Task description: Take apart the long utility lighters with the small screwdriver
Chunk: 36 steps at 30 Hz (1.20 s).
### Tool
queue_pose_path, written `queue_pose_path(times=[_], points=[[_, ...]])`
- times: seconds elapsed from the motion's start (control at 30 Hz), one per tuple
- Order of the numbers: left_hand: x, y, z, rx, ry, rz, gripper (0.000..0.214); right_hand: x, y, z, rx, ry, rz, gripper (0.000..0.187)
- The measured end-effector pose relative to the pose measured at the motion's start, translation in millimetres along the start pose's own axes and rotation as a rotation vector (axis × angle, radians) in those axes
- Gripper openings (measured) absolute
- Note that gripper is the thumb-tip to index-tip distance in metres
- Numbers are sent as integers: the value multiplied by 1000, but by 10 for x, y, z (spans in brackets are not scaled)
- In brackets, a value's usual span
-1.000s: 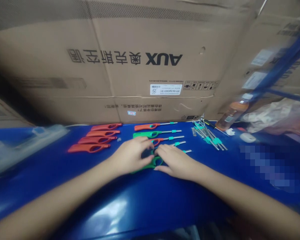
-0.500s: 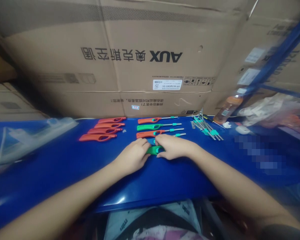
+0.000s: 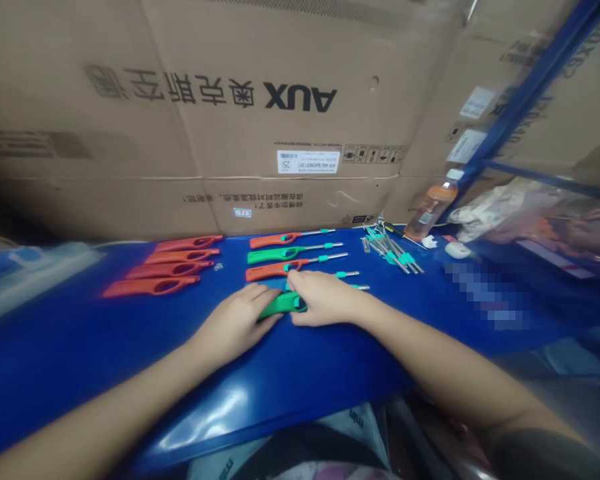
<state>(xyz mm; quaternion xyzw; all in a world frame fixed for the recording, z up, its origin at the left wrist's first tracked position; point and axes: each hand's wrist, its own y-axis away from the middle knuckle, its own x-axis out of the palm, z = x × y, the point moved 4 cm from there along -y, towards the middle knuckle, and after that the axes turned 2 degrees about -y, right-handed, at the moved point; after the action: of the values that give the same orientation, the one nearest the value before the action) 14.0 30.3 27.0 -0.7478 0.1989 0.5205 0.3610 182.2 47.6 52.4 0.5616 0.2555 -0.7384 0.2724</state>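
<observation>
A green long-nosed lighter [image 3: 280, 305] lies low over the blue table between my hands. My left hand [image 3: 237, 320] is closed round its handle end. The fingers of my right hand [image 3: 325, 300] grip it near the trigger opening and hide its front part. Just beyond the hands, orange lighters [image 3: 273, 271] and a green lighter [image 3: 274, 255] lie in a row, their metal rods with teal sleeves pointing right. Two more rod tips [image 3: 349, 274] show past my right hand; what they belong to is hidden. Several red-orange lighter handles [image 3: 155, 286] without rods lie at left.
A pile of metal rods with teal parts [image 3: 393, 252] lies at right, near a screwdriver [image 3: 399, 232], a bottle [image 3: 433, 208] and a white object [image 3: 457, 250]. Tiny metal bits [image 3: 219, 267] lie beside the red-orange handles. A large cardboard box [image 3: 220, 140] stands behind the table.
The view has swung right, so everything sits further left in it. Both hands still hold the green lighter, and more of its handle shows. A second rod tip shows past my right hand.
</observation>
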Motion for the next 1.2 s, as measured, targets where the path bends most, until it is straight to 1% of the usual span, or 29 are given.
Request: queue_pose_path(times=[0.07, 0.17, 0.3, 0.33, 0.37, 0.43, 0.47, 0.53, 0.6, 0.67, 0.73, 0.8, 0.87, 0.97, 1.03, 1.13, 1.2], points=[[5, -1, 11, -27, 2, 14, 24, -17, 11, -37, 2, -51, 5, 31], [-18, -5, 39, -54, 20, -7, 30, -81, 31, -152, 30, -172, -6, 41], [-82, -24, 108, -90, 28, -99, 36, -154, 19, -380, 87, -423, -92, 52], [-98, -28, 124, -109, 40, -122, 37, -162, 7, -435, 99, -483, -129, 52], [-113, -31, 137, -135, 59, -142, 38, -167, -5, -478, 100, -519, -163, 47], [-138, -28, 155, -198, 118, -177, 40, -166, -28, -518, 61, -512, -194, 28], [-149, -25, 162, -232, 155, -192, 39, -162, -35, -514, 25, -494, -185, 21], [-169, -15, 182, -309, 251, -231, 36, -145, -34, -476, -42, -440, -126, 27], [-196, -5, 223, -385, 373, -313, 31, -136, -19, -436, -59, -344, -76, 31], [-217, -1, 281, -432, 522, -401, 27, -139, 0, -400, -63, -223, -53, 31], [-217, -4, 342, -461, 672, -447, 21, -153, 14, -375, -70, -161, -56, 30], [-192, -3, 390, -493, 766, -433, 18, -169, 20, -361, -78, -144, -70, 28], [-152, 6, 407, -522, 755, -369, 16, -180, 21, -359, -67, -105, -92, 26], [-94, 22, 372, -517, 620, -257, 23, -181, 20, -346, -47, -11, -119, 25], [-73, 22, 327, -489, 536, -209, 28, -180, 18, -317, -50, 24, -138, 24], [-75, -4, 261, -439, 440, -187, 24, -181, 11, -266, -25, 65, -161, 25], [-88, -25, 236, -430, 392, -212, 29, -183, 7, -237, 15, 103, -178, 27]])
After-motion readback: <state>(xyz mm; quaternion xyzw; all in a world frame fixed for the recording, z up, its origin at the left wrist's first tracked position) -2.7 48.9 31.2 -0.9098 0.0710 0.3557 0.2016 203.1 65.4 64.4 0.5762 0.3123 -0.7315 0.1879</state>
